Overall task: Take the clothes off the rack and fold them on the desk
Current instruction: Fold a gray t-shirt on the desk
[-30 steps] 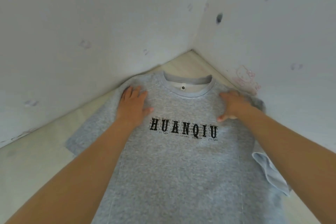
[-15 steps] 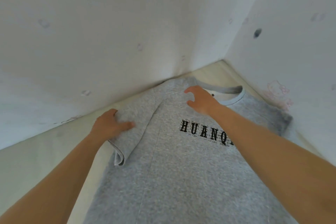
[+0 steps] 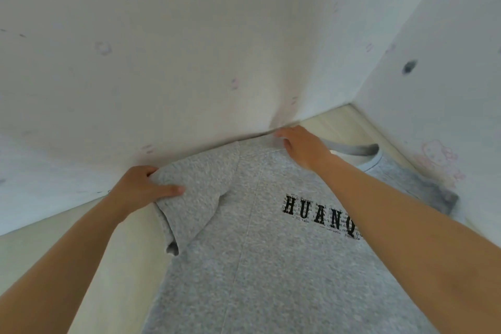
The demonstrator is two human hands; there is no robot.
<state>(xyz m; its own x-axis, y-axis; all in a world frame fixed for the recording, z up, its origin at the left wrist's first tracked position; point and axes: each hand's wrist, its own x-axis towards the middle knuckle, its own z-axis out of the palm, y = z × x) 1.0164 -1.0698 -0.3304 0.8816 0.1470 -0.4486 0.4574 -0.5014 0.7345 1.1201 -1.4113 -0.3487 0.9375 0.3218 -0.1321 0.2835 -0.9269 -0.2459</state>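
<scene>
1. The gray T-shirt (image 3: 271,266) lies front-up on the pale worktop (image 3: 113,266). The black lettering (image 3: 311,211) on its chest reads "HUANQ", and the rest is hidden by the right forearm.
2. The left hand (image 3: 141,187) is left of the lettering, at the sleeve (image 3: 195,198). Its grip is closed on the sleeve: the thumb lies flat on top and the fingers curl round the outer edge.
3. The sleeve is folded inward over the shirt body, left of the lettering. Its cuff end points toward the camera.
4. The right hand (image 3: 301,144) is beyond the lettering, on the shoulder just left of the collar (image 3: 349,149). Its grip is open, with the fingers extended and resting on the fabric and nothing held.
5. The collar is beyond the lettering and to its right. The far sleeve bunches up right of the lettering against the right-hand wall.
6. White walls (image 3: 189,49) meet in a corner beyond the lettering.
7. On the wall right of the lettering there is a faint pink cartoon drawing (image 3: 439,154), with a dark spot (image 3: 409,66) higher up.
</scene>
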